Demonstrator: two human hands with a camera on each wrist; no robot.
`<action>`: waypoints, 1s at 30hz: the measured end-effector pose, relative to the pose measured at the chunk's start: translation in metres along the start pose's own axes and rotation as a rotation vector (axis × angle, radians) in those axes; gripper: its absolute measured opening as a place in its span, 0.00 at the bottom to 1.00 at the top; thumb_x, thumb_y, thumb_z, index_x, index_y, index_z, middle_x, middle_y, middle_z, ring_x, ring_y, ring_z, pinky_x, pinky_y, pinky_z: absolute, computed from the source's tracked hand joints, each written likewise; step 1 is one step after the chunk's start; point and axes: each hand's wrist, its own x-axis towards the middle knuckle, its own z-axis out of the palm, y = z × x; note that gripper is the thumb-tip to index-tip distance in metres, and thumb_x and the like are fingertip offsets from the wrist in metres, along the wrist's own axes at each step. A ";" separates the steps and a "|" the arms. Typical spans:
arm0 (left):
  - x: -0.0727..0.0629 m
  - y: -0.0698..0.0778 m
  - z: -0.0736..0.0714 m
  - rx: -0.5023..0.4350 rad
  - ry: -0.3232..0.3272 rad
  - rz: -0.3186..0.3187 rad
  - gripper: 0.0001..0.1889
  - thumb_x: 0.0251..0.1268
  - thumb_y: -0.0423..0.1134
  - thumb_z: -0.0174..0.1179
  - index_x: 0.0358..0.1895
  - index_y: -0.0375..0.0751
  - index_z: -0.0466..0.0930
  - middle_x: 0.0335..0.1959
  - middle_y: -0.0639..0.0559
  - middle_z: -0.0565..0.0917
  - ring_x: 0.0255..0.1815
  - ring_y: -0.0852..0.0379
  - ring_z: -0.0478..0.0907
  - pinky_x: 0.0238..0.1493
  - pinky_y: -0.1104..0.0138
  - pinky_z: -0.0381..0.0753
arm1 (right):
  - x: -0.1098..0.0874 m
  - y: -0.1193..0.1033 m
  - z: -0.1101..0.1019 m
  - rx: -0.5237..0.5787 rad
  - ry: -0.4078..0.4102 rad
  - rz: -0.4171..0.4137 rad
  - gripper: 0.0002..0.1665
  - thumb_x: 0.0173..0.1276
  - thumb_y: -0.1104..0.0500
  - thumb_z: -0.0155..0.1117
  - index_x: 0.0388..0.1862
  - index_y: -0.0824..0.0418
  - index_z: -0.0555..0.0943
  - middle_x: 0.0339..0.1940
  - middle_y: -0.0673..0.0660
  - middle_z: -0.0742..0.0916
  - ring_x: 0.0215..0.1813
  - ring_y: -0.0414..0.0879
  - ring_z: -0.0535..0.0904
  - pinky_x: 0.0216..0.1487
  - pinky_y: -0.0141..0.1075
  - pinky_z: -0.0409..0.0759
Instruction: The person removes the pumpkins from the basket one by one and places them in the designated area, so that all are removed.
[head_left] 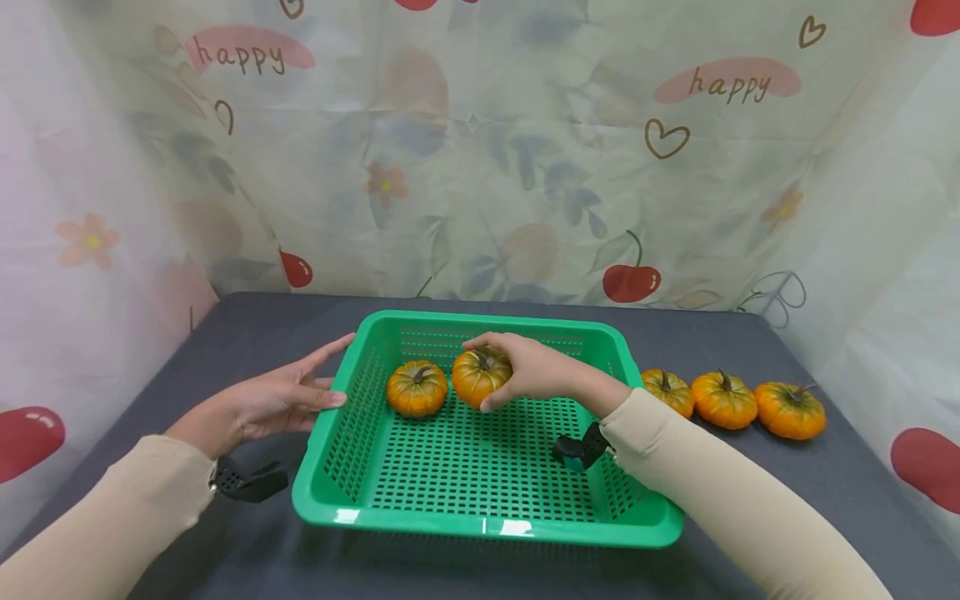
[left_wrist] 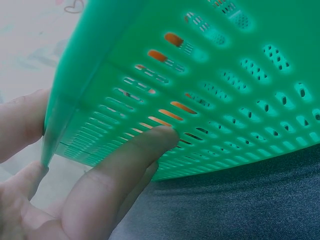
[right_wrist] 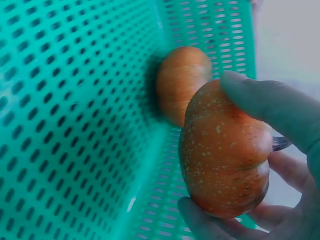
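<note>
In the head view my right hand grips a small orange pumpkin with the thumb and fingers spread around its sides. The right wrist view shows this pumpkin close up, its stem towards the palm. A second small pumpkin sits beside it, inside the green plastic basket near the back left. My left hand holds the basket's left rim. Up close, one finger lies against the slotted outer wall, while other digits meet the rim edge.
Three more small pumpkins, the middle one among them, stand in a row right of the basket, one partly behind the right sleeve. A dark cloth covers the table. Printed curtains hang behind it and at both sides.
</note>
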 end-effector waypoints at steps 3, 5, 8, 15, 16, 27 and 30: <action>0.000 0.000 0.000 0.002 -0.001 0.002 0.50 0.70 0.30 0.56 0.77 0.67 0.27 0.76 0.29 0.47 0.56 0.41 0.80 0.56 0.45 0.78 | -0.004 -0.004 -0.005 0.004 0.019 0.002 0.49 0.55 0.53 0.77 0.73 0.51 0.64 0.70 0.53 0.71 0.66 0.49 0.70 0.61 0.45 0.76; 0.000 0.000 0.000 0.002 0.000 0.001 0.50 0.70 0.30 0.56 0.77 0.67 0.27 0.76 0.29 0.47 0.56 0.41 0.80 0.56 0.45 0.78 | -0.008 -0.007 -0.009 0.011 0.031 0.001 0.49 0.54 0.53 0.77 0.73 0.51 0.64 0.69 0.53 0.72 0.66 0.50 0.70 0.61 0.45 0.76; 0.000 0.000 0.000 0.002 0.004 0.003 0.50 0.70 0.30 0.56 0.77 0.67 0.27 0.76 0.29 0.47 0.57 0.41 0.80 0.56 0.45 0.78 | -0.013 -0.012 -0.015 0.030 0.049 -0.004 0.49 0.54 0.54 0.78 0.73 0.50 0.64 0.68 0.53 0.73 0.65 0.49 0.71 0.60 0.44 0.77; 0.000 0.000 0.000 0.001 0.012 0.007 0.50 0.69 0.30 0.56 0.77 0.67 0.27 0.76 0.29 0.46 0.58 0.41 0.79 0.56 0.45 0.78 | -0.029 -0.018 -0.026 0.058 0.077 0.021 0.49 0.53 0.54 0.78 0.72 0.48 0.64 0.64 0.54 0.75 0.55 0.48 0.77 0.52 0.40 0.81; 0.000 0.000 0.000 0.000 0.013 0.006 0.50 0.69 0.30 0.56 0.77 0.67 0.27 0.76 0.29 0.46 0.58 0.41 0.79 0.56 0.45 0.78 | -0.032 -0.019 -0.027 0.064 0.081 0.022 0.49 0.53 0.54 0.78 0.72 0.48 0.64 0.64 0.54 0.75 0.54 0.48 0.77 0.51 0.40 0.81; 0.001 0.000 0.001 -0.002 0.020 -0.008 0.51 0.69 0.29 0.56 0.77 0.68 0.28 0.77 0.30 0.46 0.58 0.41 0.79 0.57 0.44 0.78 | -0.058 -0.017 -0.042 0.011 0.136 0.078 0.47 0.52 0.53 0.78 0.71 0.49 0.66 0.63 0.57 0.76 0.52 0.49 0.77 0.49 0.41 0.80; 0.001 0.000 0.001 -0.005 0.018 -0.005 0.50 0.69 0.30 0.56 0.77 0.68 0.29 0.77 0.30 0.47 0.58 0.41 0.79 0.57 0.44 0.78 | -0.066 -0.015 -0.047 -0.010 0.151 0.097 0.47 0.53 0.52 0.78 0.71 0.49 0.66 0.64 0.59 0.75 0.53 0.50 0.76 0.49 0.42 0.79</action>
